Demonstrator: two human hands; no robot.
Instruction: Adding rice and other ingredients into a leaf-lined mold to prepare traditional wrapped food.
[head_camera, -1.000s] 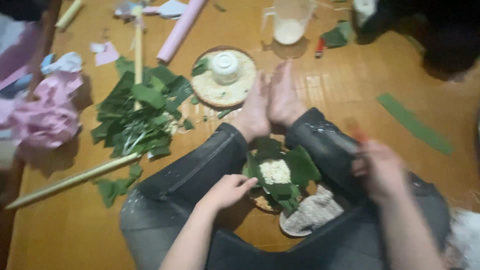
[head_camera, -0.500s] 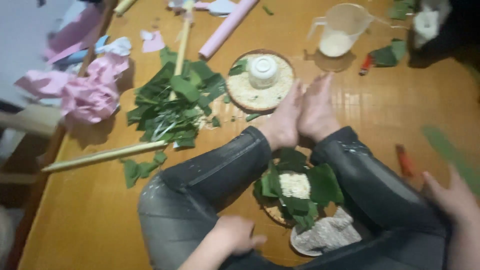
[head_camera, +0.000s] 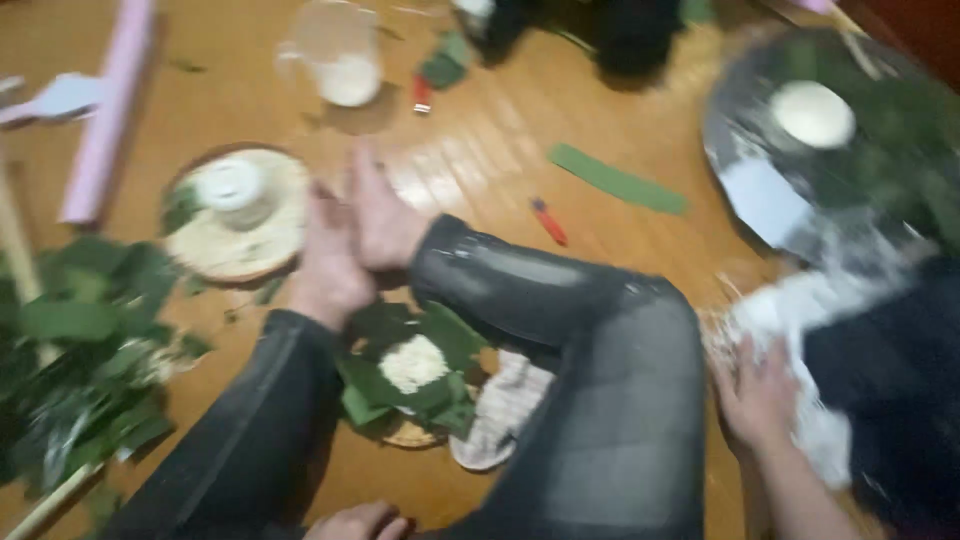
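Observation:
I sit on a wooden floor with my legs in dark trousers (head_camera: 560, 400) bent and my bare feet (head_camera: 350, 240) pressed together. Between my legs lies a small woven tray (head_camera: 410, 435) lined with green leaves (head_camera: 450, 340), with a heap of white grains (head_camera: 413, 362) in the middle. My right hand (head_camera: 755, 395) rests with spread fingers on a white heap (head_camera: 800, 320) at my right side. My left hand (head_camera: 355, 522) shows only as knuckles at the bottom edge, near my left thigh, and nothing is visible in it.
A pile of green leaves (head_camera: 80, 350) lies at the left. Beyond my feet is a round woven tray with a white cup (head_camera: 232, 185), then a clear jug (head_camera: 340, 60) and a pink roll (head_camera: 105, 110). A big round metal tray (head_camera: 760, 190) sits far right.
The view has swung to the right. My right hand has gone right and down onto the white heap. My left hand has drawn back to the bottom edge.

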